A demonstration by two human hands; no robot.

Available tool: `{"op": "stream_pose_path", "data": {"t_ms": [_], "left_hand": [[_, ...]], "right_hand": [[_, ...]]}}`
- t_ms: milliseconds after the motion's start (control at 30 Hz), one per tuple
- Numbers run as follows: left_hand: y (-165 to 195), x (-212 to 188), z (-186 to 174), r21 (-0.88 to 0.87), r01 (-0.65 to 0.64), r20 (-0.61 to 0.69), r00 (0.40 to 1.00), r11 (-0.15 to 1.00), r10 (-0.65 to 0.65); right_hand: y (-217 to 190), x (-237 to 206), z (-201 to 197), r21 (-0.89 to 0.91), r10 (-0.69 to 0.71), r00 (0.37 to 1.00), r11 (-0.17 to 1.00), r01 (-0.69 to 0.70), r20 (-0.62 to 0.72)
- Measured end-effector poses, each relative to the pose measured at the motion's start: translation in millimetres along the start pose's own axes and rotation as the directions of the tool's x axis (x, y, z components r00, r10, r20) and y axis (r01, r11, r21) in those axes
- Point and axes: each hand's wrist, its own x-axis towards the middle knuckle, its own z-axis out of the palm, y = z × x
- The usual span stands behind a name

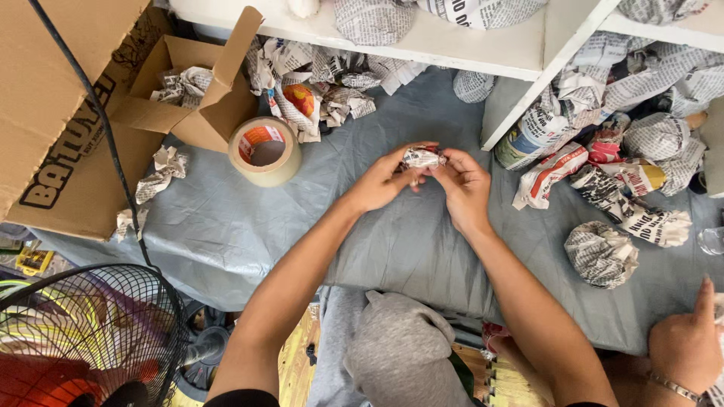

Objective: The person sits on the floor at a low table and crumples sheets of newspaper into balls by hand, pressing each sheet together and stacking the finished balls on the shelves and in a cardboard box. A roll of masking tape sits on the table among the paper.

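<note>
A roll of tape (265, 151) sits at upper left beside an open cardboard box (197, 94). Newspaper-wrapped bundles (618, 188) crowd the right, under a white shelf (467, 41). A fan (83, 339) fills the lower left corner.

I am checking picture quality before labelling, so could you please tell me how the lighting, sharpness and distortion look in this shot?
Head view: soft, even daylight with only faint shadows on the grey cloth; the left hand, right hand and the newspaper bundle they hold are sharp; no glare; the fan and cardboard box at the left edge look stretched by the wide lens.
</note>
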Motion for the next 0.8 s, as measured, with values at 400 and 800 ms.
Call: {"op": "stream_pose_path", "data": {"t_ms": [400, 800], "left_hand": [[28, -19, -62, 0.852, 0.340, -0.490, 0.786, 0.398, 0.378], [27, -20, -77, 0.720, 0.454, -0.650, 0.706, 0.524, 0.281]], "right_hand": [[-50, -59, 37, -0.710, 0.135, 0.761, 0.491, 0.505, 0.634], [-95, -104, 6, -0.948, -0.041, 0.959, 0.141, 0.284, 0.281]]}}
